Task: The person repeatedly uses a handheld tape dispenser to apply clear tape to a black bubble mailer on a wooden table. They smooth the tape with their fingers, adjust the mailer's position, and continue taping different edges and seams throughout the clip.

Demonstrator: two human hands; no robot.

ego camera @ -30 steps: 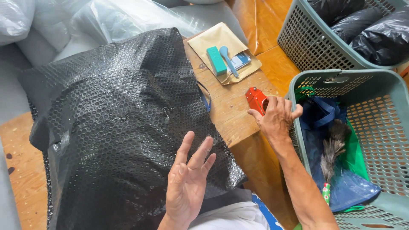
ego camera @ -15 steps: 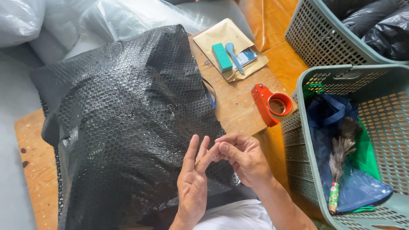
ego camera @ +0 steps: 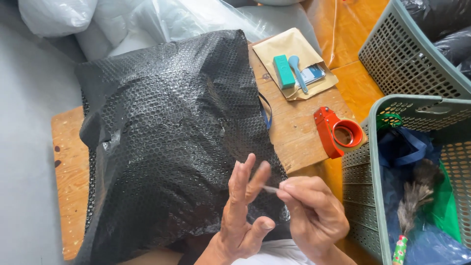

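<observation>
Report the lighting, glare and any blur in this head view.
Head view: soft, even daylight with faint shadows; white glints speckle the black bubble-wrap parcel; the clear plastic bags at top are bright and slightly washed out; the left hand and right hand are reasonably sharp, though the small piece pinched between them is too small to tell; the green baskets' edges bow slightly, a wide-angle effect.

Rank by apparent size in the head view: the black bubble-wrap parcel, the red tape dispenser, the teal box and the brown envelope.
1. Black bubble-wrap parcel, by far the largest.
2. Brown envelope.
3. Red tape dispenser; it lies nearer the camera, so its gap to the envelope is unsure.
4. Teal box, smallest.
</observation>
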